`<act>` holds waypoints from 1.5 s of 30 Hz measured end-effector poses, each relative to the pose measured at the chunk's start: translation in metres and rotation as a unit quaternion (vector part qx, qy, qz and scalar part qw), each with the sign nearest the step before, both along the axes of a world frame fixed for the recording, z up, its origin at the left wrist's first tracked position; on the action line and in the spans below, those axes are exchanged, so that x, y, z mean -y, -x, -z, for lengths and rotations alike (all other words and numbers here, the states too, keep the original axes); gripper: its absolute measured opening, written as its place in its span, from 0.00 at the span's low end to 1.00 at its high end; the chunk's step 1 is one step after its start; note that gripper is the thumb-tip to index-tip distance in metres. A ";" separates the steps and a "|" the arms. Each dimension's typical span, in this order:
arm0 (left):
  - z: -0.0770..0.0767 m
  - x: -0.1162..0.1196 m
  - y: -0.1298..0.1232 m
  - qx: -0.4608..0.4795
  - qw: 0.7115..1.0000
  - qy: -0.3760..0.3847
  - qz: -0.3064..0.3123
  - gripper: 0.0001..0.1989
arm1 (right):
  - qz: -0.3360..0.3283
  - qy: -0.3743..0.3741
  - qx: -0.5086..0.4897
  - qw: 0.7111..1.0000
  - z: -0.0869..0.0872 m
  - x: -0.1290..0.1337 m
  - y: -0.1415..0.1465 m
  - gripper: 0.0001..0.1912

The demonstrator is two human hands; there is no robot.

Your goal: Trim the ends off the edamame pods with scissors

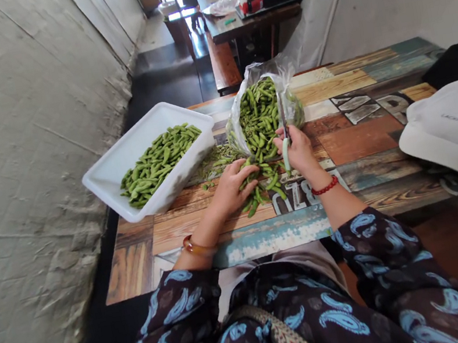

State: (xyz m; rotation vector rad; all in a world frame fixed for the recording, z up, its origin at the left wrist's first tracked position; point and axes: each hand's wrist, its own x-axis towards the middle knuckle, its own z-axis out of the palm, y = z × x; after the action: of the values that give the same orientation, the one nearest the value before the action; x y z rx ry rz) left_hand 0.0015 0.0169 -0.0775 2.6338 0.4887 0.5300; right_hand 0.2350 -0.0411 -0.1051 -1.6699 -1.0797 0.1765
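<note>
My right hand (300, 153) is wrapped round a pair of scissors (286, 152) with pale green handles, its blades pointing away from me in front of the bag. My left hand (232, 187) curls its fingers and thumb round some edamame pods (248, 169) in the loose pile. A clear plastic bag (235, 126) lies with its mouth toward me, full of green pods (260, 110) that spill onto the table. Left of it, a white plastic tub (92, 178) holds a heap of pods (161, 163). Small green trimmings (221, 155) lie between tub and bag.
The patchwork-patterned table (361, 142) carries a white cap (455, 122) at its right, near a black container (450, 67). A rough pale wall (29, 142) runs along the left. Beyond stand a wooden bench (223, 66) and a second table (226, 31) with assorted items.
</note>
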 end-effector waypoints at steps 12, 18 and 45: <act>0.001 -0.010 0.019 0.166 0.958 0.235 -0.022 0.27 | -0.238 0.012 0.074 0.968 -0.036 0.028 0.041 0.20; 0.000 -0.009 0.017 0.266 0.875 0.373 -0.154 0.08 | -0.227 0.034 0.071 0.971 -0.034 0.028 0.043 0.16; -0.018 0.007 0.006 0.203 0.956 0.190 -0.091 0.07 | -0.207 -0.011 0.035 0.978 -0.043 0.032 0.075 0.08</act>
State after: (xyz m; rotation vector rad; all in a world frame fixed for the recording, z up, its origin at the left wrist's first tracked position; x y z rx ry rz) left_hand -0.0049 0.0100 -0.0595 2.0546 0.6298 0.9112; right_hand 0.1604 -0.0734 -0.0622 -1.4221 -1.4711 0.3739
